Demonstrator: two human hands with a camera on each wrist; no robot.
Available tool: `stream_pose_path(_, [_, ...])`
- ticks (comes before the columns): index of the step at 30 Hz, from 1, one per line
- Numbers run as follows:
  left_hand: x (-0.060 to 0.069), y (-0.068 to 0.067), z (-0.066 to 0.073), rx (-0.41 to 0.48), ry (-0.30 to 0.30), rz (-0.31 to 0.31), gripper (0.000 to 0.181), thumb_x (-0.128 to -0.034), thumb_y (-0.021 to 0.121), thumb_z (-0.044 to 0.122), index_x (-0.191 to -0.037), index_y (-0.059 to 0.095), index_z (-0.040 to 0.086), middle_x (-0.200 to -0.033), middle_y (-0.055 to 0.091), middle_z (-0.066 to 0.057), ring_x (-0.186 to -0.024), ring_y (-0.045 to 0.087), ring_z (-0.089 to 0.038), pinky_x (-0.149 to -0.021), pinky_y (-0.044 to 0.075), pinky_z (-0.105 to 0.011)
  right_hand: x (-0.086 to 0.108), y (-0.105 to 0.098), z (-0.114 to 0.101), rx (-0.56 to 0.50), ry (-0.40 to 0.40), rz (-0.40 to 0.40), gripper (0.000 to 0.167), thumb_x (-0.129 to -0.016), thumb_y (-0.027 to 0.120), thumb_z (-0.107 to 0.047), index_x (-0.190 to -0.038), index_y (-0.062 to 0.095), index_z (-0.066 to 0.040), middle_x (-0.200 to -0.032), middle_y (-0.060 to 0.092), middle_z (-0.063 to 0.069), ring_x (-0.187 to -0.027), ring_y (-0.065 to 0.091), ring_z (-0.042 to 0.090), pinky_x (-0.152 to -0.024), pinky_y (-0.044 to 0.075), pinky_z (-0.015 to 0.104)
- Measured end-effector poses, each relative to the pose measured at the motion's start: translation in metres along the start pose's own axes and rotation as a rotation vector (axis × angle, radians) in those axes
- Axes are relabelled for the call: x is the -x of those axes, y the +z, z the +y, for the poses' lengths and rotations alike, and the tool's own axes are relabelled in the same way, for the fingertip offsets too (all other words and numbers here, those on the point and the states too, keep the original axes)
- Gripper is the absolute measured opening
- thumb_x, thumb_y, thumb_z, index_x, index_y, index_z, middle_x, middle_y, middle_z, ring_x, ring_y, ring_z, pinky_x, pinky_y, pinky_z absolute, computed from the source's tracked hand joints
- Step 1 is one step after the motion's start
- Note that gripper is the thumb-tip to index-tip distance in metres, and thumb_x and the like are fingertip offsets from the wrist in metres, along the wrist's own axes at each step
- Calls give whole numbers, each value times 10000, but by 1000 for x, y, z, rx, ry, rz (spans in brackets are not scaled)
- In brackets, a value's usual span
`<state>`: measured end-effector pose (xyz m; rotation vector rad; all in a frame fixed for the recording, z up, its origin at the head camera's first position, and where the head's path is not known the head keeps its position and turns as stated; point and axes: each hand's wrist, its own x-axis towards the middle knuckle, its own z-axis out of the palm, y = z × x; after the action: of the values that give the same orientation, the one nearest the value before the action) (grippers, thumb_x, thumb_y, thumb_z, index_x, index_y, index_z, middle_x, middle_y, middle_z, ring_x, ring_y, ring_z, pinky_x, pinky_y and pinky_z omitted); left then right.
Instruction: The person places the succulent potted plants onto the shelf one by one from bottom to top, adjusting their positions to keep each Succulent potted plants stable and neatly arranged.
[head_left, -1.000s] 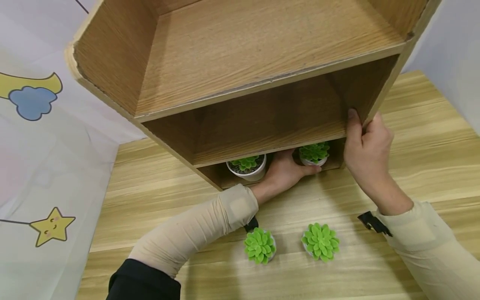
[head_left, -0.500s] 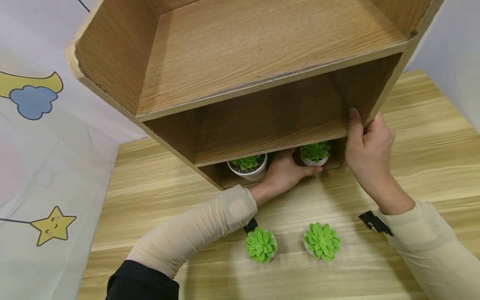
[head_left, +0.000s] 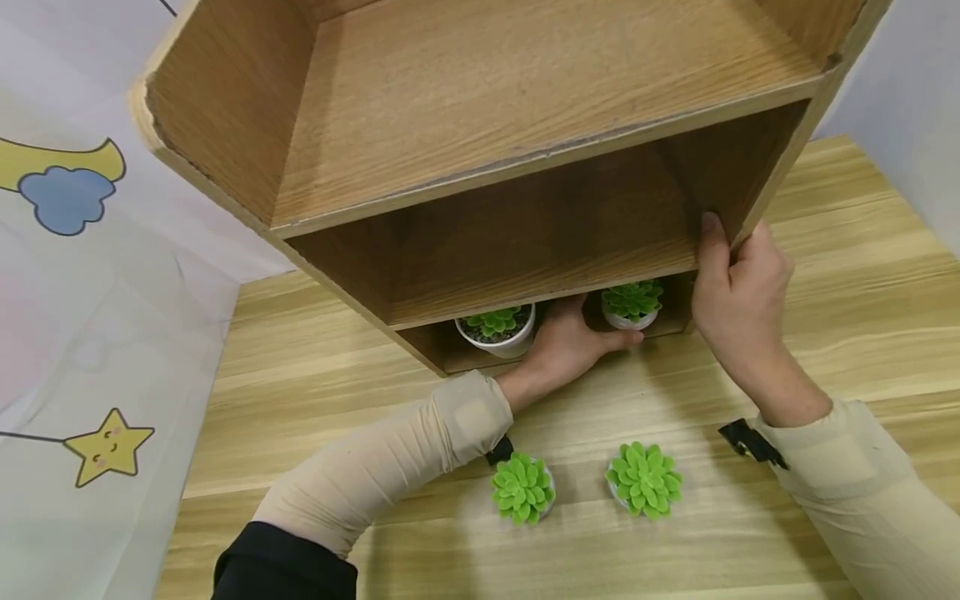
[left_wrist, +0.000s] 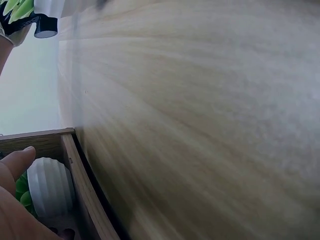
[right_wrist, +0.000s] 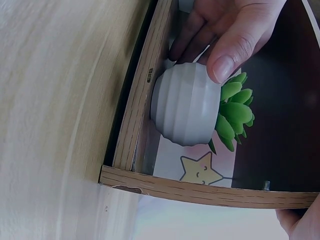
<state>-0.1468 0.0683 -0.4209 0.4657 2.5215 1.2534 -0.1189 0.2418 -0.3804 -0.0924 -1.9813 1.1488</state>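
Observation:
My left hand (head_left: pixel 566 342) reaches into the bottom compartment of a wooden shelf (head_left: pixel 547 242), between two potted succulents. It holds the right-hand succulent (head_left: pixel 633 304) by the left side. The right wrist view shows its white ribbed pot (right_wrist: pixel 187 107), with the thumb over the rim and the fingers partly hidden beyond. In the left wrist view, the thumb (left_wrist: pixel 21 159) lies beside the same pot (left_wrist: pixel 50 187). My right hand (head_left: pixel 738 292) grips the shelf's right side panel, thumb inside and fingers outside. Left of my left hand stands another succulent (head_left: pixel 498 333), in a white pot with dark gravel.
Two more small succulents stand on the wood-grain table (head_left: pixel 300 417) in front of the shelf, one on the left (head_left: pixel 522 489) and one on the right (head_left: pixel 643 479). A pale wall with a yellow star (head_left: pixel 109 446) and a blue cloud (head_left: pixel 67 200) rises at left.

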Motion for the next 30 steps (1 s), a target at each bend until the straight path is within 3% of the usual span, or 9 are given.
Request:
stream_pose_path(5, [2,-3,1,-7,-22,-3,927,-762,832,469,-1523,369,212,-1482,421,17,-1325,391,-130,-1041,358,-268,-1,1,-2,-3,17,9,364,-1013,499,-239,-1033,662,85,-946,712,157,-851,643,96,-663,407,131])
stream_pose_path(16, [7,-8,0,-25,14,-33,954,-769,821,486,-1539,328,216,-1487,412,15,-1311,409,-139,-1025,380,-278,-1,-1,-1,4,3,-1,368,-1018,493,-234,-1061,658,92,-988,707,175,-899,649,126,-693,419,123])
stream_pose_path(23, [11,-9,-2,-52,-41,-75,1085,-739,795,591,-1573,229,191,-1499,411,-91,-1257,484,-199,-995,417,-293,-1,-2,-1,2,5,-8,357,-1019,496,-227,-1089,662,82,-1019,707,170,-926,659,168,-713,429,115])
stream_pose_path(30, [13,-9,-2,-60,-67,-86,1112,-728,784,622,-1577,211,189,-1464,449,-135,-1176,542,-176,-949,452,-294,-1,-2,0,1,0,-7,356,-1018,502,-231,-1091,664,78,-1020,708,168,-924,661,187,-712,427,106])
